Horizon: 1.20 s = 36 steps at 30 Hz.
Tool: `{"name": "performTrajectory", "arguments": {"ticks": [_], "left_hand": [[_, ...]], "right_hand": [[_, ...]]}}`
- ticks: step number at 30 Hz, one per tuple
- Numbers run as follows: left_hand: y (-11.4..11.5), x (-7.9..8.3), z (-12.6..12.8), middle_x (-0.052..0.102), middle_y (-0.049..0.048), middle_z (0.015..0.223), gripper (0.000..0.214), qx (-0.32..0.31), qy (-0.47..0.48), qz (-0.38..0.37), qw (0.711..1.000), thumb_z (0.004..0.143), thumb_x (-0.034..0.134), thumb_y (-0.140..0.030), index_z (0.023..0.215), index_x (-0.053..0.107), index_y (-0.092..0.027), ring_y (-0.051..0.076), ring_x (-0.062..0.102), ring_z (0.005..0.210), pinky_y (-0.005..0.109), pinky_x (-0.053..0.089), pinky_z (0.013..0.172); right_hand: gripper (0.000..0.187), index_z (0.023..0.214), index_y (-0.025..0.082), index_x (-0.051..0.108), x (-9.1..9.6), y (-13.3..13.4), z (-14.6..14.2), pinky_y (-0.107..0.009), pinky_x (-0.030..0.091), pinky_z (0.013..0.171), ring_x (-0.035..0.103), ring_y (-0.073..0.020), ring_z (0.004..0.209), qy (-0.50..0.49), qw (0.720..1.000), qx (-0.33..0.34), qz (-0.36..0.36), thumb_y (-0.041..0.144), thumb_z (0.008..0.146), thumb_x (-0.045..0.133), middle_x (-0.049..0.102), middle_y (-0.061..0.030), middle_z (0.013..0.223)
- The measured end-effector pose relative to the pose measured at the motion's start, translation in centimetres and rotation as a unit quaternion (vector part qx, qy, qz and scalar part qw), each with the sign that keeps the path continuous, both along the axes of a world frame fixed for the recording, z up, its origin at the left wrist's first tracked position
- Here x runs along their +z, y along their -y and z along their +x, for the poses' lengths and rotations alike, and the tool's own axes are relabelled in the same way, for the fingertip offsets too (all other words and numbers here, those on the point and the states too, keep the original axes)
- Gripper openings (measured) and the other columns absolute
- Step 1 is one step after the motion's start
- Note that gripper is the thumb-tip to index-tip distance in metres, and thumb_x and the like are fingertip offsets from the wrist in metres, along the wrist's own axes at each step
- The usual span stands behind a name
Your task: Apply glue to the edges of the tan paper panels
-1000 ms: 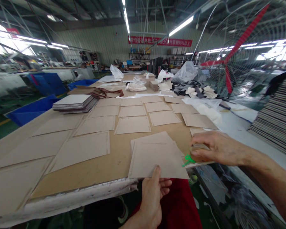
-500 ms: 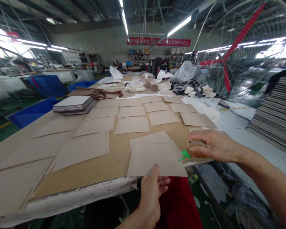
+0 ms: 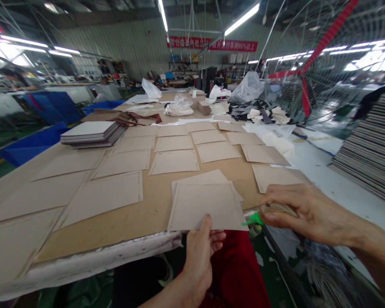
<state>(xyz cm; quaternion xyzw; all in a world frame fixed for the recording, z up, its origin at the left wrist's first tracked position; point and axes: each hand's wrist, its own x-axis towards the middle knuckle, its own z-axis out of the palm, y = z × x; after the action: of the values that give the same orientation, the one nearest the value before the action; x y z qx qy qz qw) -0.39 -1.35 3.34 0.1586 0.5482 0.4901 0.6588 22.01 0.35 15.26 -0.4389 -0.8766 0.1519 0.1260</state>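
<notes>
My left hand (image 3: 201, 252) pinches the near edge of a tan square sheet (image 3: 205, 205), thumb on top and fingers underneath. That sheet lies on another one like it at the front edge of the brown worktable (image 3: 137, 218). My right hand (image 3: 303, 211) is closed around a small tool with a green tip (image 3: 253, 220), just right of the sheet's near right corner. The tool's body is mostly hidden in my fingers.
Several tan sheets (image 3: 175, 161) lie in rows across the table. A stack of grey boards (image 3: 91, 133) sits at the left, another tall stack (image 3: 370, 154) at the right. Plastic bags (image 3: 248, 87) and scraps lie at the far end. A big red-bladed fan (image 3: 308, 72) stands at the right.
My right hand with the green-tipped tool has moved off the sheet, toward me and to the right. A sheet that it covered now shows. My left hand keeps its pinch.
</notes>
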Motion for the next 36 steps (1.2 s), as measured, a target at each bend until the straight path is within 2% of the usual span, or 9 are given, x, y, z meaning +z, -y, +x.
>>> {"name": "performTrajectory", "arguments": {"ticks": [3,8,10,17,29,36], "left_hand": [[0.0,0.1,0.1,0.068,0.0135,0.073,0.033,-0.011,0.000,-0.003,1.000,0.078,0.065,-0.038,0.086,0.063,-0.006,0.016,0.064,0.060,0.019,0.046,0.048],[-0.2,0.0,0.2,0.069,0.0128,0.074,0.030,-0.007,-0.011,-0.019,1.000,0.081,0.062,-0.036,0.090,0.062,-0.007,0.015,0.064,0.059,0.019,0.046,0.048],[-0.1,0.0,0.2,0.069,0.0130,0.073,0.031,-0.003,-0.012,-0.013,1.000,0.080,0.063,-0.037,0.088,0.063,-0.007,0.015,0.064,0.059,0.019,0.047,0.048],[0.1,0.2,0.1,0.068,0.0127,0.072,0.030,-0.001,-0.012,-0.005,1.000,0.079,0.065,-0.038,0.082,0.063,-0.008,0.015,0.065,0.060,0.019,0.047,0.048],[-0.3,0.2,0.1,0.068,0.0118,0.070,0.025,0.001,-0.008,-0.019,1.000,0.080,0.063,-0.033,0.082,0.063,-0.008,0.015,0.064,0.057,0.019,0.046,0.046],[-0.3,-0.1,0.0,0.068,0.0128,0.073,0.028,-0.009,-0.017,-0.017,1.000,0.079,0.064,-0.036,0.084,0.063,-0.008,0.016,0.065,0.061,0.019,0.047,0.047]], "right_hand": [[0.017,0.093,0.025,0.059,-0.2,0.0,0.0,-0.029,0.039,0.067,0.055,-0.0176,0.076,-0.001,1.000,-0.007,0.011,0.038,0.093,0.048,0.060,-0.0008,0.086],[0.022,0.094,0.022,0.061,-1.1,-3.3,0.0,-0.033,0.038,0.073,0.056,-0.0213,0.082,0.040,0.992,-0.071,0.099,0.040,0.090,0.049,0.061,-0.0031,0.089],[0.023,0.095,0.022,0.061,-1.3,-3.7,0.1,-0.033,0.039,0.074,0.056,-0.0216,0.083,0.040,0.989,-0.082,0.113,0.040,0.089,0.048,0.062,-0.0034,0.090],[0.018,0.093,0.025,0.060,-0.8,0.1,0.7,-0.030,0.040,0.065,0.055,-0.0180,0.073,-0.011,1.000,-0.018,0.013,0.039,0.092,0.049,0.059,-0.0014,0.082],[0.016,0.105,0.028,0.056,-1.6,1.9,1.6,-0.030,0.044,0.071,0.057,-0.0194,0.085,-0.038,0.997,-0.025,0.059,0.036,0.093,0.051,0.058,-0.0012,0.095],[0.018,0.105,0.028,0.058,-2.3,2.5,1.9,-0.030,0.044,0.071,0.057,-0.0192,0.083,-0.070,0.996,-0.060,0.021,0.037,0.090,0.054,0.059,-0.0014,0.094]]}}
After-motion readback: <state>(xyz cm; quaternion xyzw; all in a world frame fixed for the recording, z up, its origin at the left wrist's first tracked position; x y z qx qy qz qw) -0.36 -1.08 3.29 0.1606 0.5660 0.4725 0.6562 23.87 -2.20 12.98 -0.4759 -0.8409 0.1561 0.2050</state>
